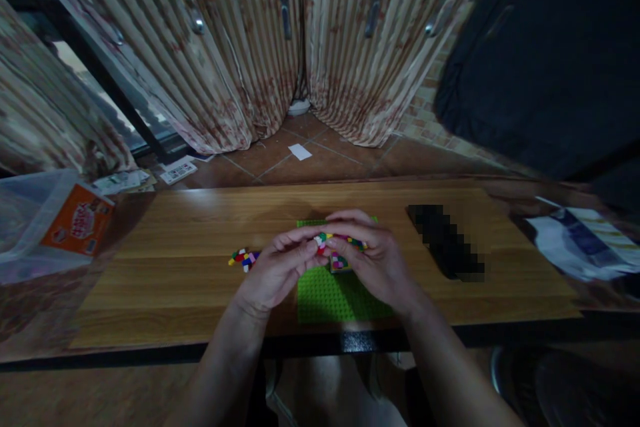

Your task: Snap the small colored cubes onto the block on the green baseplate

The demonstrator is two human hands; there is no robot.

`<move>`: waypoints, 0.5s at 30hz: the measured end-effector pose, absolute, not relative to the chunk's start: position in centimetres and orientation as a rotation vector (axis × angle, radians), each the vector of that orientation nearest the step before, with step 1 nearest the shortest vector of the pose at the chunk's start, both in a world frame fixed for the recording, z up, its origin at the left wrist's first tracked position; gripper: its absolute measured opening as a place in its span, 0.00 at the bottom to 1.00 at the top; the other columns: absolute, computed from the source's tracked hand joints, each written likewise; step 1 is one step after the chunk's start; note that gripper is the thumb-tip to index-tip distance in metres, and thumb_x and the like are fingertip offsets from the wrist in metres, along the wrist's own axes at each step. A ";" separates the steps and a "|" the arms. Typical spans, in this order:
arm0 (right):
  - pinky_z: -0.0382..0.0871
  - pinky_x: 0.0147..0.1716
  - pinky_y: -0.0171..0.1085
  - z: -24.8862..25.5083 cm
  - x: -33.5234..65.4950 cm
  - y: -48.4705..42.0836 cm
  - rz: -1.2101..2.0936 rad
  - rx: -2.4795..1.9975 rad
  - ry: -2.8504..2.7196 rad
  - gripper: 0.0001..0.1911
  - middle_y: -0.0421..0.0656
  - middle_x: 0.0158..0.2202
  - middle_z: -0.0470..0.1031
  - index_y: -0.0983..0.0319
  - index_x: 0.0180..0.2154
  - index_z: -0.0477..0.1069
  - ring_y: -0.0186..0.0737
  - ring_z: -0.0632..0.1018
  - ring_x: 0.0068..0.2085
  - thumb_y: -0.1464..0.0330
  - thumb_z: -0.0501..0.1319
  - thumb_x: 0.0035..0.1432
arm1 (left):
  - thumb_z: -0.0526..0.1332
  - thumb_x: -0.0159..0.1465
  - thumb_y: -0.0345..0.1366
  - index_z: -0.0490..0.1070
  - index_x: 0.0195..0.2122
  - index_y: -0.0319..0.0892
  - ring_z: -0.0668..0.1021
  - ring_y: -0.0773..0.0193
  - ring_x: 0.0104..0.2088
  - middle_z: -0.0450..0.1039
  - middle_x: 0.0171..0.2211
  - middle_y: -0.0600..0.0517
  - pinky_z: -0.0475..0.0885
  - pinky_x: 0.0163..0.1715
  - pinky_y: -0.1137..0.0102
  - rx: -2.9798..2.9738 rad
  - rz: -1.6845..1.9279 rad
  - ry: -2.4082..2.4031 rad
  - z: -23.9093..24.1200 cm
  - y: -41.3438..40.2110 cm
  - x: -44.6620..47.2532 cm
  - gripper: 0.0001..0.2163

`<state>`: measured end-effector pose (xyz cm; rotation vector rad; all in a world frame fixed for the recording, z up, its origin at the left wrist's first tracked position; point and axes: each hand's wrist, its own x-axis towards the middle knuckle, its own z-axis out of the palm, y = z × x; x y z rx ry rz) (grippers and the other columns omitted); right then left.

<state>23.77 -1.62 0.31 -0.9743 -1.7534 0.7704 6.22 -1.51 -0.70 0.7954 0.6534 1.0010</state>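
Both my hands are raised over a bright green baseplate (pixel 330 297) lying on a wooden table (pixel 175 267). My left hand (pixel 275 270) and my right hand (pixel 377 257) pinch between them a short strip of joined multicoloured bricks (pixel 343 240), each at one end. Under the hands a small brick piece (pixel 339 263) sits on the plate, partly hidden. A small heap of loose coloured bricks (pixel 243 258) lies on the table just left of my left hand.
A dark blurred-out object (pixel 445 240) lies right of the plate. At the far left stands a clear plastic box (pixel 30 220) with an orange packet (pixel 77 220). Papers and a bag (pixel 580 240) lie at the right end. Curtains hang behind.
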 end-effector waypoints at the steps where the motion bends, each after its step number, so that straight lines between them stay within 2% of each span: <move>1: 0.73 0.46 0.43 0.2 23.8 -1.5 0.765 -0.976 -1.728 0.13 0.41 0.45 0.77 0.47 0.45 0.79 0.41 0.77 0.47 0.68 0.62 0.62 | 0.71 0.55 0.34 0.81 0.41 0.43 0.80 0.67 0.35 0.81 0.37 0.49 0.76 0.40 0.71 0.789 1.005 0.659 -0.8 -1.4 6.4 0.11; 11: 0.73 0.41 0.40 -0.2 28.2 -0.3 0.592 -1.222 -1.497 0.09 0.42 0.37 0.80 0.56 0.40 0.80 0.41 0.79 0.40 0.66 0.61 0.61 | 0.71 0.54 0.32 0.81 0.40 0.42 0.77 0.72 0.32 0.80 0.34 0.52 0.73 0.35 0.77 0.674 1.091 0.831 -1.6 -0.1 6.4 0.12; 15: 0.72 0.41 0.41 -1.3 29.3 0.1 0.573 -1.344 -1.548 0.10 0.45 0.38 0.79 0.59 0.40 0.80 0.43 0.79 0.41 0.66 0.60 0.61 | 0.71 0.53 0.31 0.81 0.38 0.41 0.77 0.73 0.32 0.79 0.32 0.52 0.71 0.34 0.79 0.632 1.109 0.914 -1.9 0.2 6.8 0.10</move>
